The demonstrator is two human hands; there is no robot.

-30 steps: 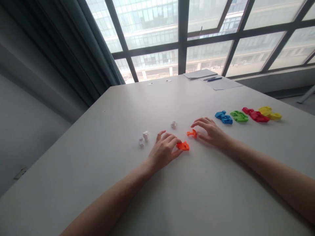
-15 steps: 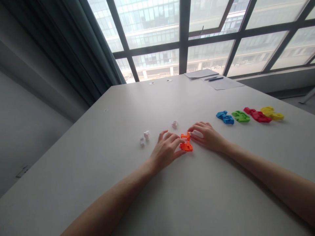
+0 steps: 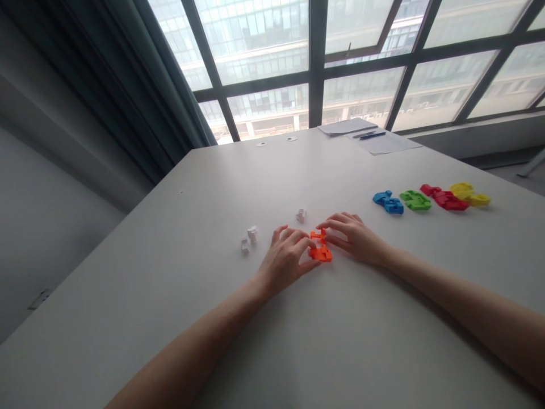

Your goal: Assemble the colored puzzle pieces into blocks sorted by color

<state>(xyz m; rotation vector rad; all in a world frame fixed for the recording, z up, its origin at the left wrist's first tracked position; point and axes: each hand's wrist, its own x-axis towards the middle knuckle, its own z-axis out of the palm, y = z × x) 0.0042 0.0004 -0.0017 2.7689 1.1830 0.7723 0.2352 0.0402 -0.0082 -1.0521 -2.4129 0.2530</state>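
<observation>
Two small orange plastic pieces [image 3: 321, 246] lie pressed together on the white table [image 3: 298, 341], between my hands. My left hand [image 3: 286, 259] rests on the table with its fingertips against the nearer orange piece. My right hand [image 3: 356, 238] pinches the farther orange piece [image 3: 317, 233] from the right side. Three small white pieces lie nearby: two [image 3: 249, 237] left of my left hand and one [image 3: 301, 215] just beyond the orange pieces.
A row of coloured pieces lies at the right: blue [image 3: 388, 202], green [image 3: 414, 200], red [image 3: 443, 199] and yellow [image 3: 470, 195]. Papers [image 3: 385, 143] and a pen [image 3: 372, 135] sit at the far edge under the window. A dark curtain [image 3: 128, 85] hangs at the left.
My right hand slid the far orange piece leftward until it met the piece at my left hand. My left hand stayed almost still.
</observation>
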